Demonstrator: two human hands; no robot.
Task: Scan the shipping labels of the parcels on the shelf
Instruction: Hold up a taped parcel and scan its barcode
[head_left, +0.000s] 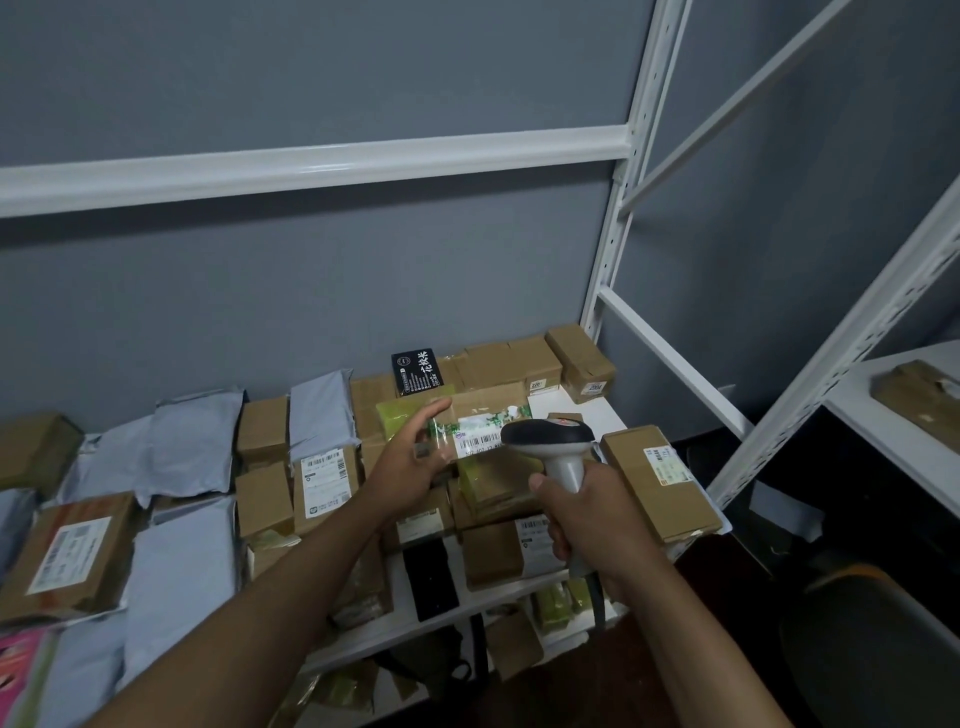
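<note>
Left hand: I see my left hand (410, 462) gripping the left end of a parcel in clear wrap (470, 436), thumb up along its top edge, fingers curled round the near side
Right hand: my right hand (582, 525) is wrapped tight round the grip of the barcode scanner (550, 441), its dark head right over the parcel's right end
Shipping label: the white label (478, 444) with its barcode faces up on the held parcel, partly hidden by the scanner head
Parcel position: lifted above the pile, towards the right end of the shelf (602, 410)
Shelf load: brown cartons (657, 480) along the right edge and back right corner, grey mailer bags (192, 441) across the left half, a black box (418, 371) at the back
Frame: white uprights (631, 171) against a grey wall
</note>
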